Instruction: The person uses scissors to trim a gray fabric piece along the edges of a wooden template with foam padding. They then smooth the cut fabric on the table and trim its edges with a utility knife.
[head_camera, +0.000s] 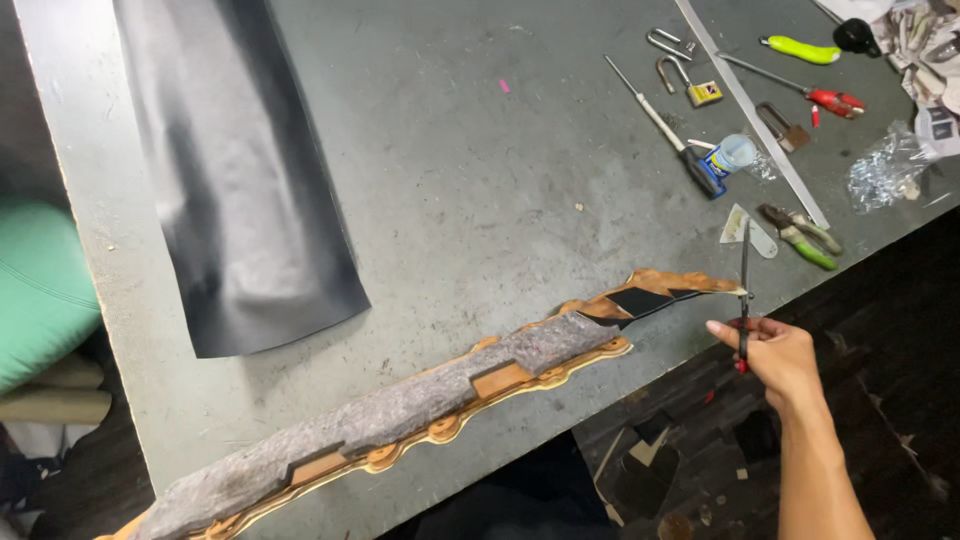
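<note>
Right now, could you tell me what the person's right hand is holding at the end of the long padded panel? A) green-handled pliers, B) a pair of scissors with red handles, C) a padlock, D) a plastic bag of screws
B: the right hand has a grip on the scissors, blades pointing up at the tip of the panel; the padlock and green-handled pliers lie untouched on the table.

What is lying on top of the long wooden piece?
Grey felt padding covers most of the long wooden piece; a black patch sits near its end. The wood beneath the felt is hidden.
</note>
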